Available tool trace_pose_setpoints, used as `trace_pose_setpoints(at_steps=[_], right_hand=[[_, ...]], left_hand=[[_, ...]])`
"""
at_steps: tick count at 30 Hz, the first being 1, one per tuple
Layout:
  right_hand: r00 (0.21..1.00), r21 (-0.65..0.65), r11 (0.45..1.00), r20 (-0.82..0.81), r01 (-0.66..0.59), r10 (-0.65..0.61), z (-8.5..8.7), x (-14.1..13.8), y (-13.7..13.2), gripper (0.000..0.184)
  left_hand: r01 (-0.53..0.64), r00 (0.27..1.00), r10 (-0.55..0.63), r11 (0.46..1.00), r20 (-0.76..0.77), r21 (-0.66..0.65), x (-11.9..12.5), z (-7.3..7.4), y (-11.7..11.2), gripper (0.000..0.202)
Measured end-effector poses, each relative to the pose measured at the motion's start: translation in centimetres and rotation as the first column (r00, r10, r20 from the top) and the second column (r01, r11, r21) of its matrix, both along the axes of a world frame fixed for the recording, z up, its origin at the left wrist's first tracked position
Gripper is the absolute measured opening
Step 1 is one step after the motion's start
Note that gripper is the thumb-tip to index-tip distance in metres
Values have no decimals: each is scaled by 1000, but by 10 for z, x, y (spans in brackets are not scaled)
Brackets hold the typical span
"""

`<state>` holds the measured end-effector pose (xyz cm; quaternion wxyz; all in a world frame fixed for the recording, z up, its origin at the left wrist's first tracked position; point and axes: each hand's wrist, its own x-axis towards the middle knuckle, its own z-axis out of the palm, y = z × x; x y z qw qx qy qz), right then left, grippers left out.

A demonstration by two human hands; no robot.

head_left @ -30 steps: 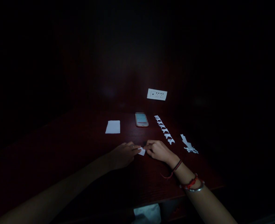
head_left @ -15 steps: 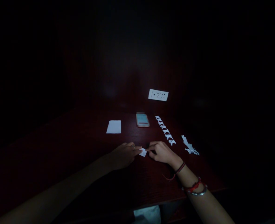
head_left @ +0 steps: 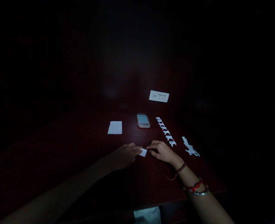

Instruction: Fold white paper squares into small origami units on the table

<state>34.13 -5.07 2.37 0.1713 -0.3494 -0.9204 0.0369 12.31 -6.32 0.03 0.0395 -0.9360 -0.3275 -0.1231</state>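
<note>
A small folded piece of white paper [head_left: 143, 152] lies on the dark red table. My left hand [head_left: 125, 155] grips its left side, fingers pressed together over it, a ring on one finger. Just to the right of the paper is my right hand [head_left: 162, 151], its thumb and index finger apart with nothing between them. The index fingertip is by the paper's upper right corner; whether it touches cannot be made out. Cords and a silver bangle circle my right wrist.
Beyond my hands are a stack of white paper [head_left: 115, 127] and a blurred-out phone-like object [head_left: 143, 121]. On the right lie a row of folded paper pieces [head_left: 165, 131] and a bunch of paper strips [head_left: 190, 147]. A socket panel [head_left: 159, 96] is on the wall.
The right fingertips have drawn slightly off the folded paper's right side. My left hand stays on the paper. The view has shifted a little.
</note>
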Motion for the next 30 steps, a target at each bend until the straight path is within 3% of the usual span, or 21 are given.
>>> trace_pose_setpoints(at_steps=[3,12,19,25,30], right_hand=[[998,-14,999,36,-48,49,-2,1,1,28],[994,34,999,111,-23,19,-1,0,0,24],[988,-72,997,-151,-3,-8,-6,-9,3,19],[976,-210,977,-207,30,-74,-15,-18,8,7],[948,-255,965,-291,55,-131,-11,-22,8,4]], left_hand=[[12,1000,-12,1000,27,5,1,-2,0,43],[11,993,-13,1000,114,21,4,-3,-2,31],[-6,981,8,1000,196,-14,13,2,-4,16],[-94,941,136,985,309,-147,20,-2,4,14],[-130,893,195,975,407,-182,18,0,6,13]])
